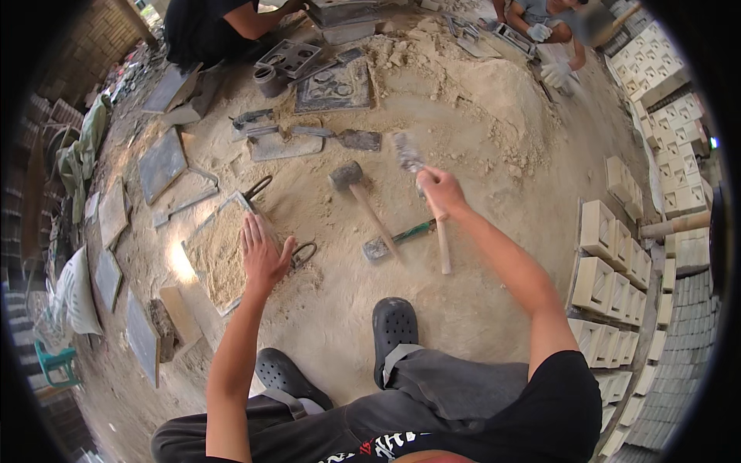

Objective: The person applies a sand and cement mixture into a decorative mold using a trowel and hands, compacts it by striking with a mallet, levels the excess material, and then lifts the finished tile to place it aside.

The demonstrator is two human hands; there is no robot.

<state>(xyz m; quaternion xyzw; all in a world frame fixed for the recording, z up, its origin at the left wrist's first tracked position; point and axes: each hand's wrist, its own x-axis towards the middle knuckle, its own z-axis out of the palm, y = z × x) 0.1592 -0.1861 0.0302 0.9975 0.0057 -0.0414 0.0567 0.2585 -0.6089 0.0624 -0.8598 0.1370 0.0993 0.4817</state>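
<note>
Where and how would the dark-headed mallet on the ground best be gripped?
Probably around the middle of its wooden handle, coming from the right: the slim shaft slants toward the near side, away from the bulky head, while its near end crosses the green-handled tool.

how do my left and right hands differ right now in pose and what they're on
Pose: the left hand is open, fingers extended and thumb apart, while the right hand is curled closed.
Contact: the left hand lies over the edge of a sand-filled frame; the right hand grips a wooden-handled tool.
Place: the right hand sits higher in the picture than the left hand.
Shared: both are bare.
</note>
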